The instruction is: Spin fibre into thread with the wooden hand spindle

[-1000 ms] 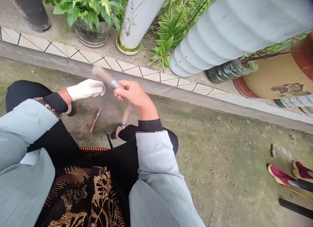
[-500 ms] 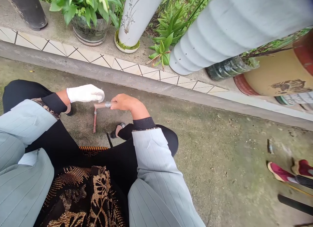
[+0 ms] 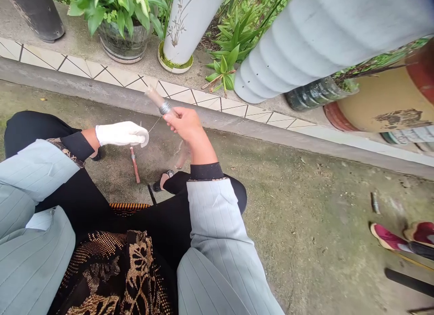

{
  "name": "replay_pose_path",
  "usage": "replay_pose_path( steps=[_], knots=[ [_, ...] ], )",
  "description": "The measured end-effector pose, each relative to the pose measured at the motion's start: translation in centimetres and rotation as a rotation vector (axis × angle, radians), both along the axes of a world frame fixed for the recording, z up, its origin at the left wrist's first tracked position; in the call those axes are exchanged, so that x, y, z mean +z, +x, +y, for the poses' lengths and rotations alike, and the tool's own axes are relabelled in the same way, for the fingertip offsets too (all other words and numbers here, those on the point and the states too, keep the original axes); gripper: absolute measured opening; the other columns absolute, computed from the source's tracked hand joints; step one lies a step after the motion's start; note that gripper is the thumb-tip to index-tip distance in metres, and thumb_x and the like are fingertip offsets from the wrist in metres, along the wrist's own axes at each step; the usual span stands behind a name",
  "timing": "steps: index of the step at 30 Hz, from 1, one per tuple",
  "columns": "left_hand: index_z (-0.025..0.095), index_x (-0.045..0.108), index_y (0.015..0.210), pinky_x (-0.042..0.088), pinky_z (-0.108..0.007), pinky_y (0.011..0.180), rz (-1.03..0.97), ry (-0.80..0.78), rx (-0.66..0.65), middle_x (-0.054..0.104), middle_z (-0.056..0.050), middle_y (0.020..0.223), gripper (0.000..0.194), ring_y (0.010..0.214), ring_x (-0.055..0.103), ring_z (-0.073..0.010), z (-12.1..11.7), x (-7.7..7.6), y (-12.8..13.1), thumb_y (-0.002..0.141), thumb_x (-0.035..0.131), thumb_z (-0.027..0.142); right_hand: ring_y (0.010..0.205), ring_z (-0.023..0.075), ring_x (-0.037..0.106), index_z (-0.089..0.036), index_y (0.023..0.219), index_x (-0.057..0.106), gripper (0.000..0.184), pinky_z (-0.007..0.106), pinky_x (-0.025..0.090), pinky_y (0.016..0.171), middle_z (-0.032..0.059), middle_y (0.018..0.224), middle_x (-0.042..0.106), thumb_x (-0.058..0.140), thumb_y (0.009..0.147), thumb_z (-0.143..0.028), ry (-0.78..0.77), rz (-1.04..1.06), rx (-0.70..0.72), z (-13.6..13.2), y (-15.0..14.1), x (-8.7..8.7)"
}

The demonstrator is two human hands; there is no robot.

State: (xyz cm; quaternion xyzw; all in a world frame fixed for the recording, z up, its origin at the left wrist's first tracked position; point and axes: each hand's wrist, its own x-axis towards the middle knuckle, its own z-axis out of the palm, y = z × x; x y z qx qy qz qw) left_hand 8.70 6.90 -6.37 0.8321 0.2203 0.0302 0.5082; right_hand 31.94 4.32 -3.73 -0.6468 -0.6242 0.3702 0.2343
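My right hand [image 3: 186, 124], bare, grips a wooden stick [image 3: 155, 97] tilted up to the left. Silvery wire [image 3: 165, 108] is wound in a tight coil round the stick just beyond my fingers. From there a thin strand [image 3: 155, 124] runs to my left hand [image 3: 122, 133]. That hand wears a white knitted glove, and its fingers are closed on the strand. Below the glove is a thin reddish stick [image 3: 134, 165] with a grey band; I cannot tell whether it hangs or lies. A blurred brownish piece [image 3: 182, 154] shows beside my right wrist.
Ahead runs a low tiled ledge [image 3: 111, 76] bearing a potted plant [image 3: 124, 39], a white pot [image 3: 179, 44] and a ribbed grey column [image 3: 271, 75]. At right on the concrete floor are a person's red shoes [image 3: 386, 238] and a small cylindrical object [image 3: 375, 203].
My right hand has swung the coiled stick up and away from the left glove, so its end now points up. The glove has shifted slightly right. The wire strand between the hands now shows.
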Motion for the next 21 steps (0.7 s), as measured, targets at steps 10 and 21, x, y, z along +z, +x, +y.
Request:
replay_pose_path(
  steps=[10,21],
  knots=[
    [0.015,0.064,0.079,0.039,-0.019,0.063,0.096,0.172,-0.027,0.062,-0.001,0.073,0.03,0.065,0.051,-0.0115,0.3,0.9,-0.5,0.088,0.047,0.037,0.061,0.0117,0.052,-0.018,0.078,0.068,0.013,0.025,0.03,0.055,0.0016,0.067,0.062,0.063,0.077,-0.03,-0.381,-0.392,0.635,-1.3,-2.1,-0.5],
    [0.011,0.065,0.087,0.035,-0.02,0.049,-0.137,-0.127,0.151,0.056,-0.003,0.061,0.044,0.05,0.044,-0.0083,0.5,0.1,-0.3,0.091,0.049,0.051,0.056,0.007,0.048,-0.016,0.082,0.061,0.029,0.02,0.039,0.056,-0.0026,0.067,0.056,0.065,0.079,-0.045,-0.025,0.374,0.201,-1.1,0.1,2.1]
  ],
)
